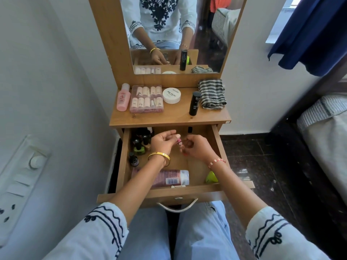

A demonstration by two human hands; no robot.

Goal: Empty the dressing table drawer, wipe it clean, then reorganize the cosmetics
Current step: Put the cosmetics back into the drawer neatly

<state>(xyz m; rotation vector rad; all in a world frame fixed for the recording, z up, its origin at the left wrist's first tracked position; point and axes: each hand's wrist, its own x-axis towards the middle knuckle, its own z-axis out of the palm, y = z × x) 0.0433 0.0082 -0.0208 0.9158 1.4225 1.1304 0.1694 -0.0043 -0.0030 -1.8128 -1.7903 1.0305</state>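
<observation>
Drawer [216,147] pulled fully out below the table [169,117] top. Both hands over its middle, meeting on a small pink bottle [179,144] held upright above the drawer floor. Left hand [162,142] — fingers curled, thumb and fingertips pinching the pale cap. Right hand [196,148] — fingers clamped round the bottle's lower part.

In the drawer: cluster of dark nail polish bottles [140,141] in the back left corner, large pink bottle [169,177] lying on its side along the front wall, green item [211,177] at front right.

On the table top: pink lotion bottle [123,97], clear case of small bottles [146,99], white round tub [171,95], black stick [194,103] standing upright, striped cloth [211,93] folded at right.
</observation>
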